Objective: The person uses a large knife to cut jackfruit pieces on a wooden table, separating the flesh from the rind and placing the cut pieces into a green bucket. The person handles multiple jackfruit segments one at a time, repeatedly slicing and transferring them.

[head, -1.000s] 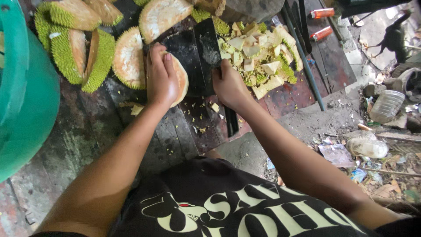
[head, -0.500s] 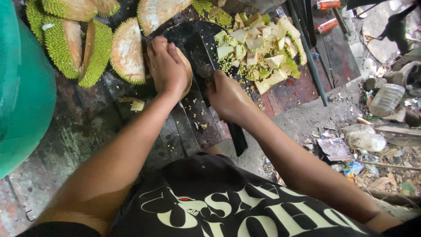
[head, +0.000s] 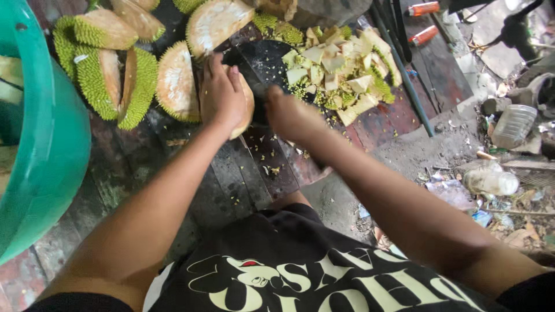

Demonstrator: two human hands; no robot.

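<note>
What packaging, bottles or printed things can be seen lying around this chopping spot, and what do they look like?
Clear plastic bottle: right edge, on its side on the ground, ribbed and see-through.
Second clear bottle: lower right among litter, lying flat, whitish.
Small wrapper: beside that litter, crumpled, bluish.
Black shirt: bottom centre, cream lettering with a red spot.
No signs or screens.

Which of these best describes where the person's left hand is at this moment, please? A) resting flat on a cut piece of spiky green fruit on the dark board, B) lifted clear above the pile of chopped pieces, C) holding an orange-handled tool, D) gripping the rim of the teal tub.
A: the left hand lies palm-down on the pale cut fruit piece, beside the fruit halves, well away from the teal tub.
</note>
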